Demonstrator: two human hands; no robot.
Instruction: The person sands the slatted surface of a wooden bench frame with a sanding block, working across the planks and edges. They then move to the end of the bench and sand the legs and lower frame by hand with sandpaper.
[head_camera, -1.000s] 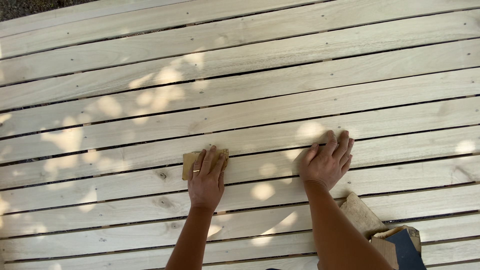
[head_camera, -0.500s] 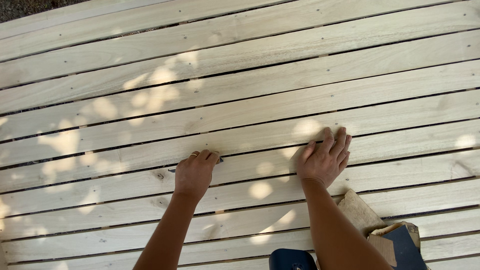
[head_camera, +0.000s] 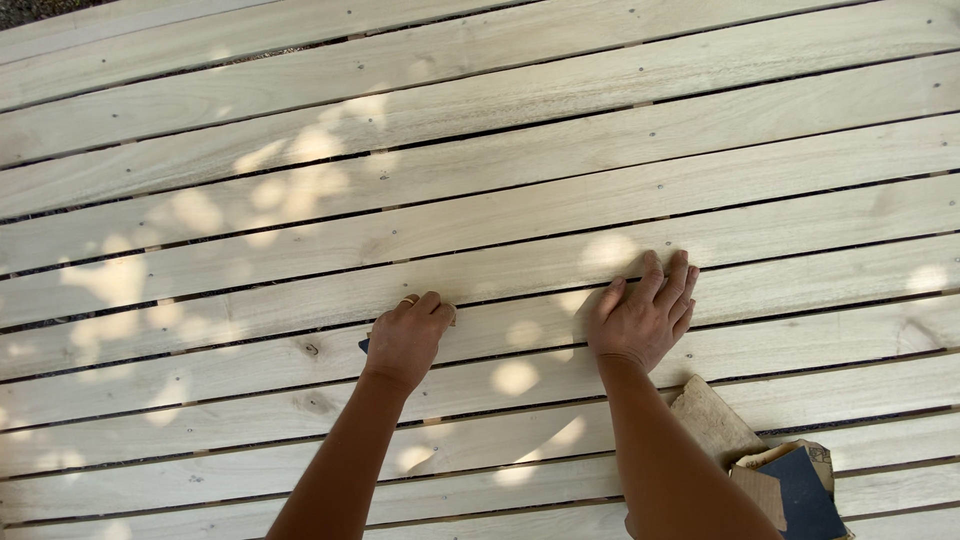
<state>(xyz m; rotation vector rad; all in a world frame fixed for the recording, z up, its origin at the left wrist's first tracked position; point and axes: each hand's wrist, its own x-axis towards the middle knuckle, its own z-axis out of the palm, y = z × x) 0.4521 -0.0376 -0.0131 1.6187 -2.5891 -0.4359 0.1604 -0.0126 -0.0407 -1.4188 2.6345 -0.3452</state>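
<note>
Left hand presses palm-down on a sanding sheet, almost wholly covered (only a dark corner shows at the thumb side), pinning it flat against a pale plank of the slatted deck. Right hand lies open, fingers spread and empty, on the neighbouring plank, apparently bracing; spare sandpaper pieces sit near the right forearm.
</note>
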